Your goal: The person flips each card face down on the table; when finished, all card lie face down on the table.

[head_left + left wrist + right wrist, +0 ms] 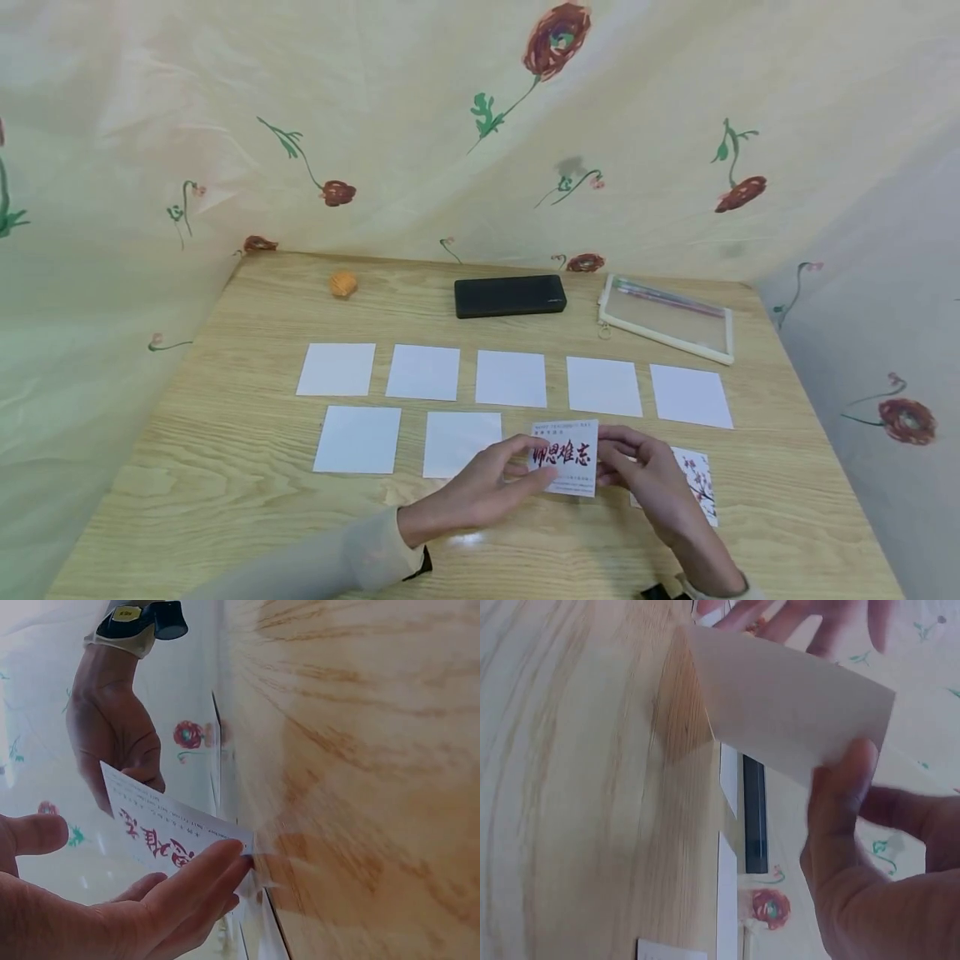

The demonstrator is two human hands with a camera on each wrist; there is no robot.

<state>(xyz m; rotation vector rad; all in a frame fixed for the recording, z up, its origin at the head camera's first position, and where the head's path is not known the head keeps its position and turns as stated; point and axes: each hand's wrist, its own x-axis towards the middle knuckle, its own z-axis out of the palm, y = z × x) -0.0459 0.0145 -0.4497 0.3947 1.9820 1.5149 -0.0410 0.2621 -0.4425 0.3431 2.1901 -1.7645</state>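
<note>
A square greeting card (573, 477) with red Chinese characters on its face is raised above the table, tilted. My right hand (654, 475) pinches its right edge between thumb and fingers. In the right wrist view, the plain pale back of the card (787, 697) faces the camera. At the card's left side is my left hand (487, 487), its fingers extended across the printed face and its thumb apart in the left wrist view; whether they touch it is unclear. Partly hidden by my right hand lies another card (701, 479) with a blossom-branch print.
Several blank white cards lie in two rows, among them a back-row card (512, 377) and a front-row card (357, 439). Behind them are a small orange object (343, 284), a black case (510, 297) and a clear zip pouch (667, 317) holding pens. Flowered cloth (420, 125) backs the table.
</note>
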